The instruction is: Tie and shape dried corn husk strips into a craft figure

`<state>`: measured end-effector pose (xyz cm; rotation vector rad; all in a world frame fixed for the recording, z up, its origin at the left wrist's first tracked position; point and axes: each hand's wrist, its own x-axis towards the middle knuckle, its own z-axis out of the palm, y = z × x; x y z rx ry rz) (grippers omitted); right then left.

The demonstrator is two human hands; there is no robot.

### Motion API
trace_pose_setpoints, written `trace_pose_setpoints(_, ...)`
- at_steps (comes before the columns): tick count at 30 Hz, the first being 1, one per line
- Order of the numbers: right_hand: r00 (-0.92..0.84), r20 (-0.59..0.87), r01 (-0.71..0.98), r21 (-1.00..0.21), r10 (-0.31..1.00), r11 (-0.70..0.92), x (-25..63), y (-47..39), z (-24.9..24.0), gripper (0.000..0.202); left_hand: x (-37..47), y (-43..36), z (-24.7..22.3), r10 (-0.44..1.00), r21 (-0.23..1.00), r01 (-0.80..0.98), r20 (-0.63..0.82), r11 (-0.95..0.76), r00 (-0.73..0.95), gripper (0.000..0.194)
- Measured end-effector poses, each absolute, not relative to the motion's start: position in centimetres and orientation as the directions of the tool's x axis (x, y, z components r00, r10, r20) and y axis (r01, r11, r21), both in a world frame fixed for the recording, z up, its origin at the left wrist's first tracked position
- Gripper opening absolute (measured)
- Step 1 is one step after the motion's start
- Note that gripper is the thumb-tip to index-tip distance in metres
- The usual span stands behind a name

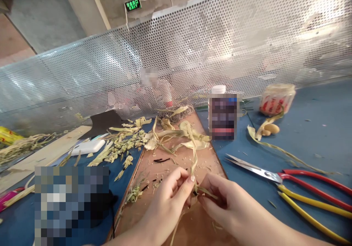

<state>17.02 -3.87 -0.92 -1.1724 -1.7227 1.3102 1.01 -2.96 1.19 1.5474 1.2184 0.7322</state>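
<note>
I have a blue-topped bench point(316, 128) in view, and on it a long brown board point(181, 165) running toward the bench's far edge. Toward the board's far end lies a loose heap of pale, dried, ribbon-like strips point(192, 128), which I take as unworked stock. Just outside the board's left edge sits a clump of crumpled, pale-green pieces point(133, 141); I can't tell whether any are finished. Beyond the right edge rest red-handled metal scissors point(265, 174), out of use. Near the middle of the board, the left hand point(170, 193) has thumb and forefinger pinched together on a long, narrow, straw-coloured strip point(195, 161), while the right hand point(225, 198) has its fingertips almost together on a thin side strand point(210, 193). A small dark bit point(195, 193) shows where they meet. I judge this piece partway: the parts are gathered between the fingertips, but free ends stick out, and I can't make out a finished join. Plenty of the heap looks left over.
</note>
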Motion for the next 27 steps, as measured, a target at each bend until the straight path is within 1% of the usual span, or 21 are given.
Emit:
trace_pose_setpoints(4,-0.41,-0.059,0.156,-0.988,0.91,0.006,17.2,-4.0,-0.1,0.009,0.9,-3.0,1.3,0.934,0.937,0.348,-0.101,-0.026,0.342,0.027)
trace_pose_setpoints(6,-0.405,-0.11,0.074,-0.993,0.908,-0.087,17.3,-4.1,0.3,0.01,0.9,-3.1,1.2,0.939,0.933,0.355,-0.069,-0.059,0.338,0.025)
trace_pose_setpoints(10,-0.418,-0.245,-0.099,-0.945,0.875,-0.311,17.5,-4.1,0.4,0.02,0.9,-3.3,0.8,0.95,0.891,0.434,-0.01,-0.133,0.313,0.016)
trace_pose_setpoints(12,-0.431,-0.262,-0.126,-0.93,0.863,-0.345,17.4,-4.0,0.3,0.022,0.9,-3.2,0.6,0.953,0.879,0.457,-0.007,-0.138,0.301,0.014)
trace_pose_setpoints(15,-0.418,-0.231,-0.083,-0.953,0.879,-0.29,17.3,-3.9,0.1,0.026,1.0,-3.1,0.5,0.955,0.881,0.449,0.01,-0.149,0.296,0.014)
trace_pose_setpoints(17,-0.404,-0.169,-0.035,-0.979,0.899,-0.2,17.3,-3.9,0.0,0.027,1.0,-3.0,0.6,0.955,0.88,0.444,0.037,-0.171,0.294,0.013)
trace_pose_setpoints(19,-0.376,-0.081,0.003,-0.996,0.923,-0.086,17.4,-3.8,-0.2,0.024,1.0,-3.1,0.7,0.954,0.867,0.458,0.06,-0.196,0.295,0.009)
trace_pose_setpoints(21,-0.346,0.0,0.031,-0.999,0.938,0.011,17.4,-3.7,-0.4,0.02,1.0,-3.2,0.8,0.947,0.834,0.503,0.072,-0.229,0.312,0.007)
trace_pose_setpoints(23,-0.344,0.049,0.067,-0.995,0.938,0.076,17.5,-3.4,-0.6,0.016,1.0,-3.3,0.7,0.939,0.782,0.56,0.092,-0.273,0.33,0.007)
trace_pose_setpoints(27,-0.368,0.072,0.108,-0.987,0.927,0.119,17.4,-3.0,-1.1,0.01,1.0,-3.4,0.2,0.931,0.701,0.628,0.15,-0.338,0.334,0.01)
